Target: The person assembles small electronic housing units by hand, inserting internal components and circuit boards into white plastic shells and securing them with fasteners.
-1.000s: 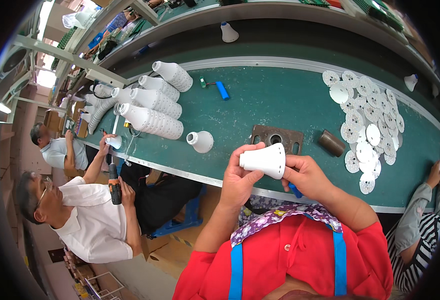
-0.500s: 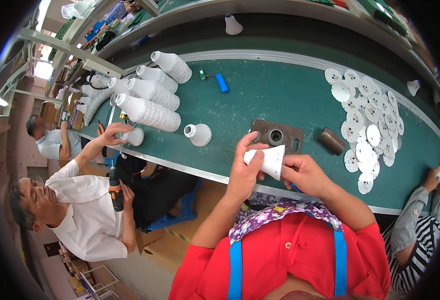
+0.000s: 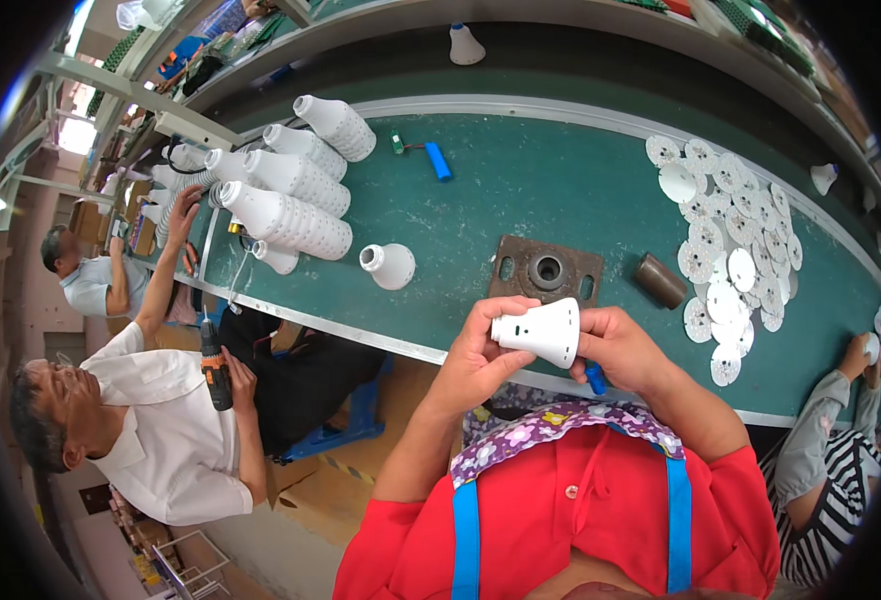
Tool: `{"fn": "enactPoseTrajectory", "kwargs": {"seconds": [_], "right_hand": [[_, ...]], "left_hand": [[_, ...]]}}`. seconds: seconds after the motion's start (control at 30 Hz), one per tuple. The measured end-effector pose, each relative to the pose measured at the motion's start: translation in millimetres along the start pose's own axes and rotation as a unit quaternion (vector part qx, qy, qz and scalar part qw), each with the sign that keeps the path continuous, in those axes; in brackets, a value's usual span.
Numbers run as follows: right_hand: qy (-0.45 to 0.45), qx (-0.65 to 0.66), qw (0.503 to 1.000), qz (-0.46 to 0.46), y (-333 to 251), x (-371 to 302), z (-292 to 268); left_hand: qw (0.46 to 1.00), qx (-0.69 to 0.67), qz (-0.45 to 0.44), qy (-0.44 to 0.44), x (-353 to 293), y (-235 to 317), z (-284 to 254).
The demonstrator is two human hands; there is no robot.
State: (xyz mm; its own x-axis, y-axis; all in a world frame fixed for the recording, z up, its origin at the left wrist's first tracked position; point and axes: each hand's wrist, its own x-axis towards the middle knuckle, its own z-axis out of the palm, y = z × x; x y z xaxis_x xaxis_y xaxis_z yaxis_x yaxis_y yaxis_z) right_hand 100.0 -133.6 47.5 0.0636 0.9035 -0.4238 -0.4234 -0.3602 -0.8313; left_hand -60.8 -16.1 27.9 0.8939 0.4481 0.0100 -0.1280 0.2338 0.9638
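Observation:
My left hand [image 3: 466, 362] is closed around the narrow neck of a white cone-shaped lamp housing [image 3: 546, 334], which lies sideways with its wide end toward the right. Small slots show in its wall. At that wide rim is my right hand [image 3: 623, 350], its fingers curled and a blue cylindrical battery [image 3: 596, 378] sticking out below them. Whether a wire or board goes with the battery is hidden by the fingers. Just beyond my hands sits a brown metal fixture block [image 3: 549, 270] with a round socket. To its right lies a brown metal cylinder [image 3: 661, 281].
White housings in nested stacks [image 3: 286, 220] fill the left; a single housing [image 3: 389, 266] stands nearer. Another blue battery [image 3: 439, 162] with a small green board lies behind. Round white discs [image 3: 731, 260] spread rightward. A co-worker at left holds a drill [image 3: 215, 372]; another person's hand [image 3: 861, 355] is at right.
The housing has turned, now showing its slotted side and narrow neck. More of the blue battery shows below my right hand. The co-worker's arm at left has reached farther away, past the stacks.

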Motion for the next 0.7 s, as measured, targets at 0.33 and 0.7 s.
{"fn": "enactPoseTrajectory", "kwargs": {"seconds": [0.33,0.7], "right_hand": [[-0.022,0.076,0.997,0.005,3.8,-3.5,2.5],[-0.022,0.037,0.999,0.0,8.5,-1.6,1.1]], "left_hand": [[0.999,0.03,0.02,-0.026,-2.5,0.1,-3.2],[0.997,0.072,0.018,-0.018,-4.9,-0.7,-6.6]]}}
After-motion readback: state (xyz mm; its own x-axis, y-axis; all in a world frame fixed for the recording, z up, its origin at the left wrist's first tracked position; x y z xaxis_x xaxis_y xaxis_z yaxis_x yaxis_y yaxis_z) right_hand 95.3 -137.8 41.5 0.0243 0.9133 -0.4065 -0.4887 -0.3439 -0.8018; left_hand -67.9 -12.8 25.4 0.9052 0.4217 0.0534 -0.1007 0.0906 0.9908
